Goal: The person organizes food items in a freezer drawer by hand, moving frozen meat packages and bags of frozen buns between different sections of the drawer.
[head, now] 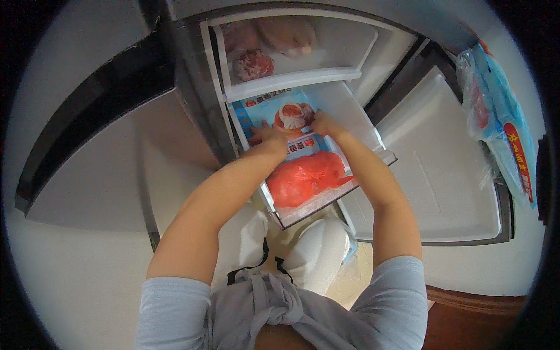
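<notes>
Inside the pulled-out freezer drawer (358, 118), a blue printed food package (262, 105) with a picture of a round food on it lies flat. My left hand (267, 135) rests on its left part, fingers spread. At the package's right edge is my right hand (323, 123), its fingers curled; whether they pinch the edge is unclear. A second blue printed package (302, 148) shows below the first, partly covered by a knotted red plastic bag (306, 179) at the drawer's front.
Above, another drawer (302, 81) holds frozen meat (254, 65) and further pale pieces. An open freezer door (428, 183) stands at right, a blue food bag (507, 118) beside its edge. White bags (317, 249) with black straps lie below the drawer. Brown wood (472, 319) shows at lower right.
</notes>
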Available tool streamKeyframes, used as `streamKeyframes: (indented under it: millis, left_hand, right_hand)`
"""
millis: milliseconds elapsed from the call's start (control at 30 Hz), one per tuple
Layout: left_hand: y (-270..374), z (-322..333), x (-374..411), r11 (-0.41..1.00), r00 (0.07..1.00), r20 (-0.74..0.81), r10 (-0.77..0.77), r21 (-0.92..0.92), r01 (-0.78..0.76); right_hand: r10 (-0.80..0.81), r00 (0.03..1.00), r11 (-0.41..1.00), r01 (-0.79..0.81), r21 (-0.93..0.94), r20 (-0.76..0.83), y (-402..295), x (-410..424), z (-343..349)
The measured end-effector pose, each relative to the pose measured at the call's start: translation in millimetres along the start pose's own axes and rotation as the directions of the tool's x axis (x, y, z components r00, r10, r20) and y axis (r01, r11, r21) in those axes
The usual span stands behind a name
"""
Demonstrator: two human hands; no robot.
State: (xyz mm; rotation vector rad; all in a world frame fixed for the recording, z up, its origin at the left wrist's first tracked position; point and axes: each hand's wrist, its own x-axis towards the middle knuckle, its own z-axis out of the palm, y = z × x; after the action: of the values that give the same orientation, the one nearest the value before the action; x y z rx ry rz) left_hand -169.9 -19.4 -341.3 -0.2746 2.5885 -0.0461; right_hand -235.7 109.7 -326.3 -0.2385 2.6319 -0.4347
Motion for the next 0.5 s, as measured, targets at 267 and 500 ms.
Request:
streamKeyframes:
  millis: [267,500]
  left_hand:
    - [14,7,-26,0.978,0.991,-0.022,0.136,0.165,-0.130]
    - [20,-2,-7,0.977,0.966,-0.201,0.159,0.174,-0.125]
  right_hand:
    - [-0.137,0.989,0.978,0.128,0.163,0.046,50,17,-8]
    - [-0.179,0.961,0.962,0.215,0.166,-0.210,64,44,2]
